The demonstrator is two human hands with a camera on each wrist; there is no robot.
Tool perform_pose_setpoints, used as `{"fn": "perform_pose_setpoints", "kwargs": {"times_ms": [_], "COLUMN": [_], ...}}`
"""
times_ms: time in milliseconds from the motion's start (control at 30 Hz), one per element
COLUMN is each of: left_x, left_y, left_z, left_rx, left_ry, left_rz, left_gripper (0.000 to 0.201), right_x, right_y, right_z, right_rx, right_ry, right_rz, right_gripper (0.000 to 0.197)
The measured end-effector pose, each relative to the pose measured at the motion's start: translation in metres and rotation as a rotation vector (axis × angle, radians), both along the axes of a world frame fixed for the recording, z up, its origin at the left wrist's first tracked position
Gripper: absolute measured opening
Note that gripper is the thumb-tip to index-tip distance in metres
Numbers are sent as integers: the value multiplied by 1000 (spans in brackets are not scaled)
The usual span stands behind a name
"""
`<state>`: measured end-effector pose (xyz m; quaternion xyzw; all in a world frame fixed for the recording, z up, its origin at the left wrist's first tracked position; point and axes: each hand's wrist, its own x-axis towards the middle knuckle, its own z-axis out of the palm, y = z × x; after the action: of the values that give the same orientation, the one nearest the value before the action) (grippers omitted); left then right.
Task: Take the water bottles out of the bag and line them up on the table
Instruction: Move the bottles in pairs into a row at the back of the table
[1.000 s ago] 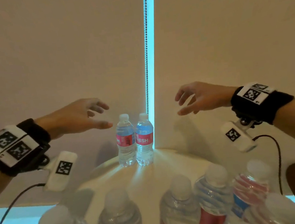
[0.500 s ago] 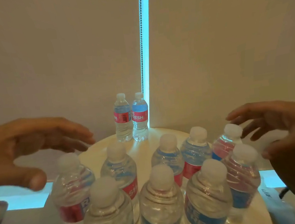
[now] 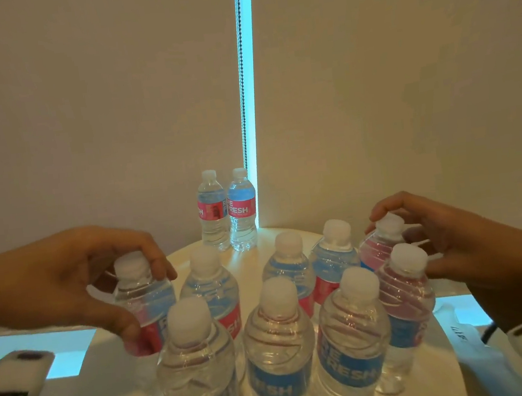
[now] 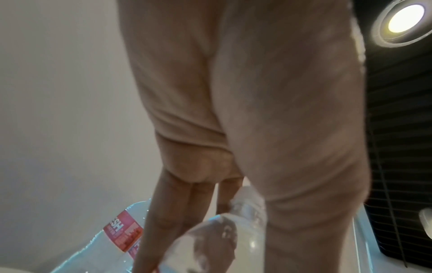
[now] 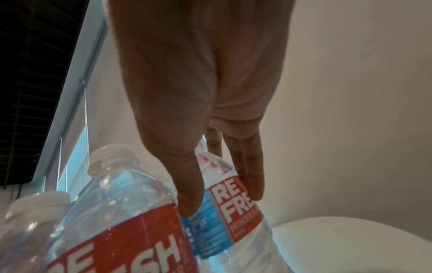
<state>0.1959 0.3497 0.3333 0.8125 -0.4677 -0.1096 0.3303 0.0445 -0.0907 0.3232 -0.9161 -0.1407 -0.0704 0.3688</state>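
Okay, looking down at a round white counter point(image 3: 435, 373) packed with water bottles, right below the glowing window gap point(image 3: 253, 101). Got the left hand point(image 3: 52, 286) curled round the left-edge bottle point(image 3: 144, 295), down-left of the window gap: fingers hooked over its neck behind the cap, thumb pressed on the red label. Got the right hand point(image 3: 473, 248) on the right-edge bottle point(image 3: 379, 246), down-right of the window gap, fingertips draped over the cap; seen from the right wrist, thumb and fingers pinching that bottle's label from both sides.

Can't see much from the left wrist, mostly palm plus a blurry bottle top. Can't read the front labels fully either, blurred and cut off at the bottom edge.

Counting eleven bottles, all upright: a back pair point(image 3: 241, 206) touching each other straight under the window gap, then nine bunched closer in, including the two being gripped. Also spotting two white wrist units point(image 3: 12, 395) with black markers.
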Motion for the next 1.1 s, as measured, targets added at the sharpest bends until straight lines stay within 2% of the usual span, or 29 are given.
{"fn": "perform_pose_setpoints", "kwargs": {"times_ms": [33, 167, 267, 400, 500, 700, 900, 1100], "left_x": [2, 27, 44, 65, 82, 110, 133, 144], "left_y": [-3, -27, -54, -94, -124, -186, -228, -249], "left_z": [3, 12, 20, 32, 41, 44, 35, 28], "left_rx": [-7, -68, -49, -24, -4, 12, 73, 165], "left_ry": [55, 23, -85, -201, -305, -440, -449, -426], "left_rz": [-18, -25, -27, -24, -13, 96, 154, 210], "left_gripper": [52, 45, 43, 42, 42, 39, 46, 48], "right_x": [2, 15, 35, 68, 96, 149, 191, 208], "right_y": [1, -3, -8, -7, -6, 1, 5, 11], "right_z": [0, 6, 14, 25, 34, 37, 21, 14], "right_rx": [-11, -23, -54, -93, -167, -201, -213, -196], "right_ry": [-7, -18, -30, -107, -153, -118, -95, -40], "right_rz": [-2, -25, -82, -118, -180, -236, -226, -204], "right_gripper": [73, 72, 74, 59, 59, 61, 60, 61]}}
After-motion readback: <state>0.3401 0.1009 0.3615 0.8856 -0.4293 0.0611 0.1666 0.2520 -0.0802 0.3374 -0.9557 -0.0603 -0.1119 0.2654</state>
